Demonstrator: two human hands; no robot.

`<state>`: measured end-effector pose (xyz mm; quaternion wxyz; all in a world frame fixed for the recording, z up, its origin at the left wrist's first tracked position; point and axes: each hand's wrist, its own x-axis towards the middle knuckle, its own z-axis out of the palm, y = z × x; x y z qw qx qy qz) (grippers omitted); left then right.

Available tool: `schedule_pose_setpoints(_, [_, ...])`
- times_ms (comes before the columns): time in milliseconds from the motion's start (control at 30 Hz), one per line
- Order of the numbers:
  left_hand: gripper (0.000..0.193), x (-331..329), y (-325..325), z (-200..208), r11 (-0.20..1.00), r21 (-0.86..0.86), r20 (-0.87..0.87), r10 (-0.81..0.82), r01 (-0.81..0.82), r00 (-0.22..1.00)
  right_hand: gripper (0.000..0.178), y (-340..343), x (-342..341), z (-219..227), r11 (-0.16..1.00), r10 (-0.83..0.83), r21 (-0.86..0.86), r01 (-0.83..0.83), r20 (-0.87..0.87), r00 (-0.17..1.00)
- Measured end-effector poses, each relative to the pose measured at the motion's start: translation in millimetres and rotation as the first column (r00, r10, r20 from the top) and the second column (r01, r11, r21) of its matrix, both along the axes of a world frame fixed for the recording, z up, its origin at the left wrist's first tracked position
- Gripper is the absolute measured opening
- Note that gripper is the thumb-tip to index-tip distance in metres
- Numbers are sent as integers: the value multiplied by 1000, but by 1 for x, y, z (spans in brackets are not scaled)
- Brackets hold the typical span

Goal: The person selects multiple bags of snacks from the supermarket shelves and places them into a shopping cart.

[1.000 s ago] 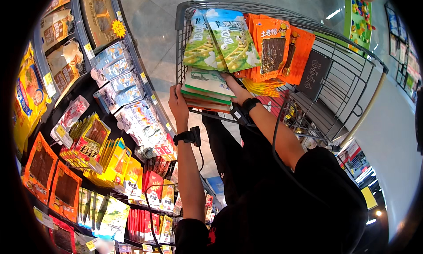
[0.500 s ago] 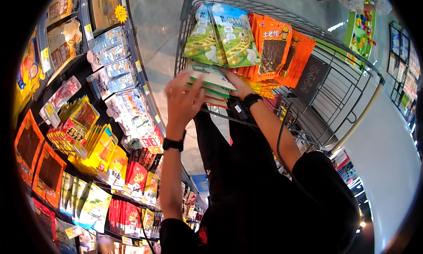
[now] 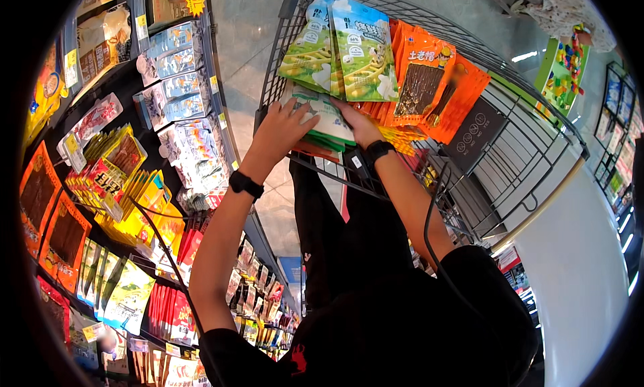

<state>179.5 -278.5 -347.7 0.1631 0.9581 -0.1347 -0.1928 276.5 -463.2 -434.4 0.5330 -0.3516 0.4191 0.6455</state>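
A stack of white and green snack bags [image 3: 330, 117] lies in the near left corner of a wire shopping cart [image 3: 267, 85]. My left hand [image 3: 284, 127] rests on the stack's left side, its fingers stretched out and apart. On the other side my right hand [image 3: 361, 127] grips the stack's right edge; some of its fingers are hidden. Just beyond stand blue and green snack bags [image 3: 363, 55], next to a row of orange snack bags [image 3: 424, 72]. Yellow packs [image 3: 402, 136] show below the orange ones.
Store shelves [image 3: 218, 72] full of hanging and stacked snack packs run along my left. A dark grey panel [image 3: 473, 127] sits in the cart's right part. A white curved surface [image 3: 577, 266] rises at right, and a green display [image 3: 563, 85] stands beyond the cart.
My left hand has come down from above the stack onto its left side, its forearm swinging left. My right hand stays at the stack's right edge. The view has shifted slightly.
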Motion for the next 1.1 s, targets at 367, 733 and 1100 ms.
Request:
schedule_pose_setpoints(367, [28,31,4,-24,978,198,-213,115,-72,970,35,6,3,-9,980,192,-60,-189,48,980])
schedule_pose_setpoints(733, [41,-3,23,-29,938,-17,-100,343,-347,934,35,32,-1,-19,985,167,-75,-156,171,971])
schedule_pose_setpoints(1100, [34,4,56,-26,806,-38,33,592,-591,806,31,71,23,-41,765,381,-83,-639,858,344])
